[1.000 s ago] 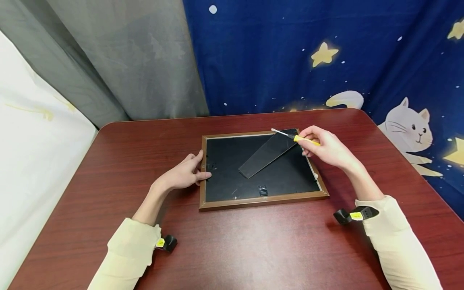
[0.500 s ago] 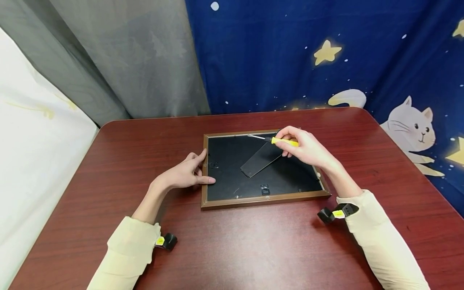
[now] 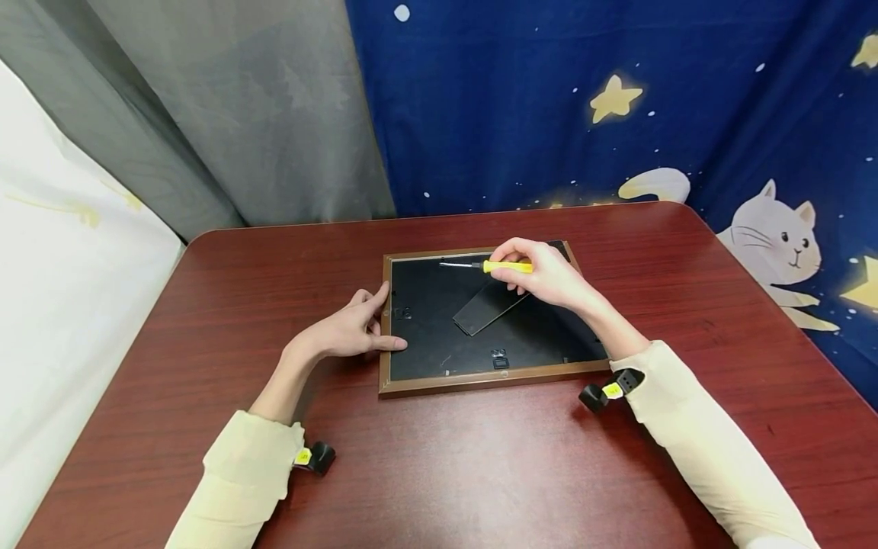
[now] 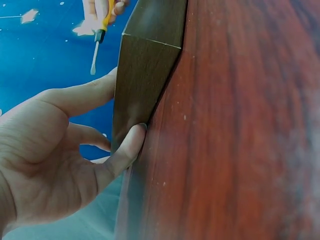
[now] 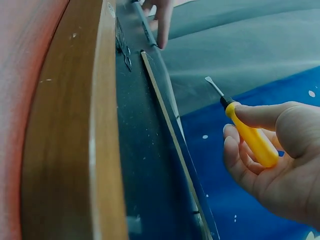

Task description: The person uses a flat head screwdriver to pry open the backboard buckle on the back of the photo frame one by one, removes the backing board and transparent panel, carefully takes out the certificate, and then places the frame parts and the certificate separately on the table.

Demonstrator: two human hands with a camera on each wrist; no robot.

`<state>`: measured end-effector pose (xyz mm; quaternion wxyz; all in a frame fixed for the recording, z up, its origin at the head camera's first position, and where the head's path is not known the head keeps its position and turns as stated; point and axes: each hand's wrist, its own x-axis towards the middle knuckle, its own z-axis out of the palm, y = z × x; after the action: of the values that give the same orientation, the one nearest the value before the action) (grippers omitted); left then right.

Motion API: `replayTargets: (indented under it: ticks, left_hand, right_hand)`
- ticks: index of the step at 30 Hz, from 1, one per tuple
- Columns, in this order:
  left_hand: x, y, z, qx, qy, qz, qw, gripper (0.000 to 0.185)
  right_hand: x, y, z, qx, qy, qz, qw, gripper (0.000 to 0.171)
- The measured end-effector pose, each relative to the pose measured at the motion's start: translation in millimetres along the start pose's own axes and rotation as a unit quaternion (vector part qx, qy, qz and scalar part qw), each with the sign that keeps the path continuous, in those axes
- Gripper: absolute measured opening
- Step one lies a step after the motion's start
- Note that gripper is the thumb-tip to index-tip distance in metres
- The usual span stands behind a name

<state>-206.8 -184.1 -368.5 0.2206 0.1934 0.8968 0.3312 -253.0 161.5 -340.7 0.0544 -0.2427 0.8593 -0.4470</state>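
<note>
Head view: the picture frame (image 3: 495, 320) lies face down at mid-tabletop (image 3: 480, 473), black backing board up, its easel stand (image 3: 488, 305) folded flat. The left hand (image 3: 346, 332) rests on the frame's left edge, fingers straight and relaxed, thumb laid on the rail. The right hand (image 3: 545, 276) pinches the yellow-handled screwdriver (image 3: 490, 266), fingers curled round the handle; the blade extends to the left of those fingers, above the backing near the frame's far rail.

Left wrist view: the thumb and one fingertip (image 4: 132, 142) touch the wooden rail (image 4: 142, 80); the screwdriver (image 4: 100, 37) shows beyond them.

Right wrist view: the screwdriver (image 5: 247, 132) is held just clear of the backing board (image 5: 150, 165) (no contact visible).

Risk, as a judgement: the light left-hand contact may let the frame slide if the blade pushes sideways; a slipping tip could score the backing or reach the left fingers.

Containers: the frame is the only one, holding its backing board; what lies beneath is hidden.
</note>
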Motion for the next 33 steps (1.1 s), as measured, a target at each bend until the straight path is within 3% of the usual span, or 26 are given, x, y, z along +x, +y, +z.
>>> replayTargets:
  ticks: [9,21,25,33]
  left_hand:
    - [3.1,3.9,-3.3,-0.005,-0.008,-0.015,0.9998,0.116]
    - [5.5,0.2,-5.5,-0.012,-0.009,-0.02,0.9997,0.12]
    - [6.3,-1.9,-5.0,-0.021,-0.009,-0.013,0.9996,0.12]
    - [6.4,-6.0,-6.4,-0.034,-0.007,-0.009,0.9994,0.122]
  right_hand:
    - [17.5,-15.6,11.4,-0.054,-0.036,0.006,0.998,0.017]
    - [36.8,-18.8,40.9,-0.125,-0.042,0.004,0.991,0.029]
    - [39.1,-17.6,46.1,-0.116,-0.055,0.006,0.992,0.023]
    - [44.9,-13.2,47.6,-0.047,-0.078,-0.006,0.996,0.021]
